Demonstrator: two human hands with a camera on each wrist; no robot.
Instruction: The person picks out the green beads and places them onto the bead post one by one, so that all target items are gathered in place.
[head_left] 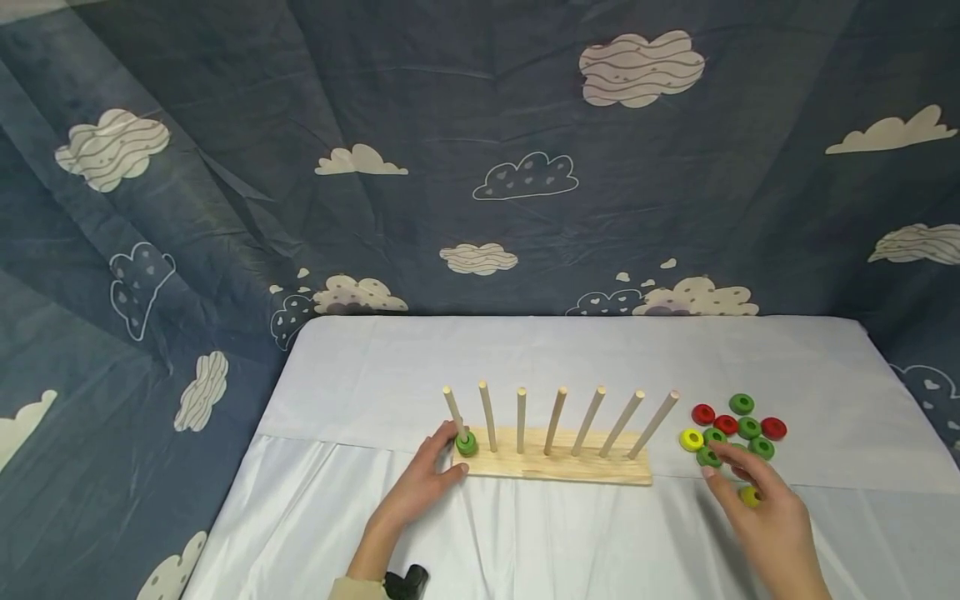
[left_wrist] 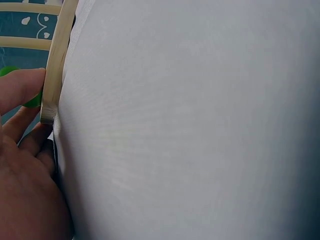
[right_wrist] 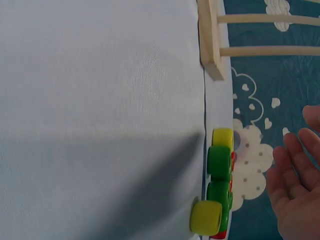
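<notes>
A pale wooden peg board point(head_left: 555, 467) with a row of several upright pegs lies on the white-covered table. Green rings point(head_left: 467, 444) sit at the foot of its leftmost peg; their count is hard to tell. My left hand point(head_left: 429, 475) grips the board's left end, thumb at the front edge and fingers around the far side. To the board's right lies a loose group of green, red and yellow rings, among them a yellow ring point(head_left: 692, 440) and a red ring point(head_left: 773, 428). Just above the group's near side hovers my right hand point(head_left: 772, 517), fingers relaxed and holding nothing, partly hiding another yellow ring point(head_left: 750, 497).
A white cloth point(head_left: 360, 375) covers the table. Behind it and on the left hangs a dark blue curtain point(head_left: 465, 100) with cloud prints. A small black object point(head_left: 407, 582) shows beside the left sleeve point(head_left: 358, 588).
</notes>
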